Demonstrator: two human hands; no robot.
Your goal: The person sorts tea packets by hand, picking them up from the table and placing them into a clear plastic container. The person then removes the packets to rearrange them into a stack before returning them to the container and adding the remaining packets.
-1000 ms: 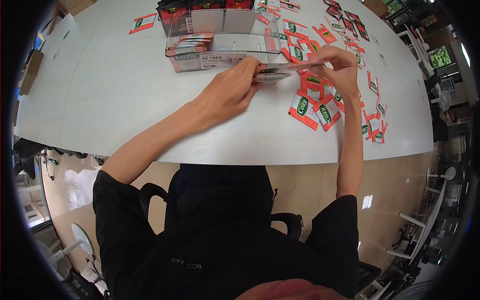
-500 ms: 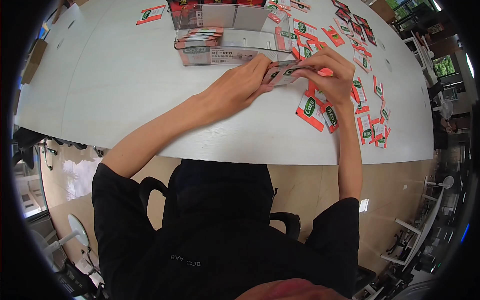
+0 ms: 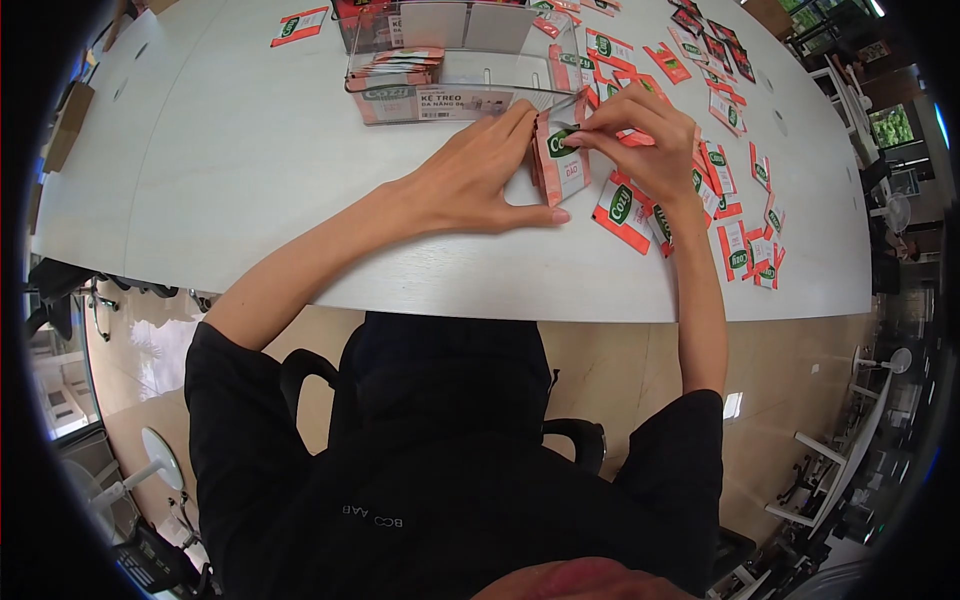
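In the head view my right hand [image 3: 645,135] pinches the upper edge of a small stack of Cozy sachets [image 3: 563,170], orange and white with a green label. The stack stands tilted, its printed front facing me. My left hand [image 3: 475,180] is beside it, thumb stretched out below and fingertips against its left edge. Just beyond is a clear plastic bin [image 3: 460,107] with a white label strip. Several sachets [image 3: 400,65] lie piled in its left part. A loose Cozy sachet [image 3: 622,212] lies right of the held stack.
More orange sachets [image 3: 735,250] are scattered over the right side of the white table [image 3: 250,150]. Dark red packets [image 3: 727,48] lie at the far right. Behind the front bin stands another clear bin [image 3: 365,30] with red packets. One sachet [image 3: 299,26] lies far left.
The sachet stack has turned from nearly flat to upright, showing its front. My left thumb has come off it and spread out, while my right hand has kept pinching its edge.
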